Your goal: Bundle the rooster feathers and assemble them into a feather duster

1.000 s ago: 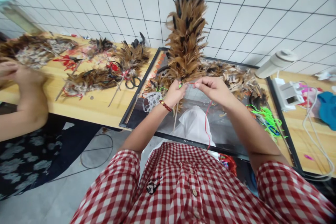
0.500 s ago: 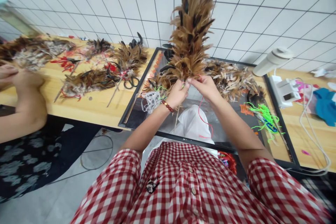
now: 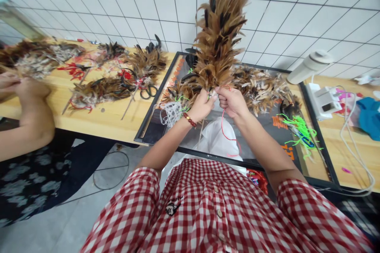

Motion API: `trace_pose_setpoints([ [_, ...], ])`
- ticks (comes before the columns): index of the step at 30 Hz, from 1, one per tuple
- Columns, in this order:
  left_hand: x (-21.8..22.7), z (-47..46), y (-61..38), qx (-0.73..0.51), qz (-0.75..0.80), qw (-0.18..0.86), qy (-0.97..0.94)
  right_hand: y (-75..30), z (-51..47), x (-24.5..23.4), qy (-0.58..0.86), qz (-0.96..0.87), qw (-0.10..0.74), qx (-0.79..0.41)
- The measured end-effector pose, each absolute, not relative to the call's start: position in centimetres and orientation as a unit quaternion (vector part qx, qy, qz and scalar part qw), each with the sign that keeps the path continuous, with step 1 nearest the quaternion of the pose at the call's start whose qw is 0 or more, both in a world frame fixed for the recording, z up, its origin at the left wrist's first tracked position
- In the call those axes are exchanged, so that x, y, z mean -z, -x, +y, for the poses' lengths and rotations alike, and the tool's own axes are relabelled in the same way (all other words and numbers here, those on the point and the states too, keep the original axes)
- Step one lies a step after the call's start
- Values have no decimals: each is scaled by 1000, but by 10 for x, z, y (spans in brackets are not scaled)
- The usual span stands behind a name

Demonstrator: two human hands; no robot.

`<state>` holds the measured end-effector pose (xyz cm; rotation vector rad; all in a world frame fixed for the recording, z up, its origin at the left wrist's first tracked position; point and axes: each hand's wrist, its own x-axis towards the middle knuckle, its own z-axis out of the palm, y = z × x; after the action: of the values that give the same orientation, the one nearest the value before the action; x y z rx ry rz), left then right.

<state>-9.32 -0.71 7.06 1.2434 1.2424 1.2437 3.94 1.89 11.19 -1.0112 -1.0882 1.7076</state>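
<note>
A tall feather duster [image 3: 221,35] of brown and black feathers stands upright in front of me. My left hand [image 3: 203,104] is closed around its base, and a thin stick [image 3: 200,131] runs down below that hand. Just to the right, my right hand [image 3: 233,101] is curled shut on a red string [image 3: 223,126] close under the lowest feathers. The string's loose end hangs in a curve over white cloth on my lap. Brown and pale loose feathers [image 3: 261,89] lie behind and beside my hands.
A black-framed panel [image 3: 252,162] lies on the wooden table. White ties [image 3: 171,114] are left; green strings [image 3: 301,130], a white bottle [image 3: 310,66] and a charger on a power strip [image 3: 322,101] are right. Scissors [image 3: 148,92] and feather bundles lie left, beside another person's arm [image 3: 34,106].
My right hand has curled from an extended pinch into a tighter fist, drawing the red string slightly left. The duster's top has tilted a little to the right.
</note>
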Motion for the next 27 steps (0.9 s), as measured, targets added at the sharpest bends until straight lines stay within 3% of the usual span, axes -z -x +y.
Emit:
trace_pose_setpoints([
  [4,-71,-9,98,-490,534,386,-571,-35,13,-111,397,-453,442,-665],
  [9,-66,-6,101,-487,535,374,-580,-38,16,-103,378,-533,444,-614],
  [14,-67,-1,109,-425,608,326,-586,-72,21,-112,401,-751,321,-415],
  [20,-84,1,109,-270,670,233,-651,-77,13,-173,307,-924,174,-147],
  [24,-99,-15,100,-164,646,162,-728,-46,52,-189,316,-929,177,-83],
  [27,-106,-30,99,-101,639,66,-760,-30,93,-178,317,-931,151,-97],
])
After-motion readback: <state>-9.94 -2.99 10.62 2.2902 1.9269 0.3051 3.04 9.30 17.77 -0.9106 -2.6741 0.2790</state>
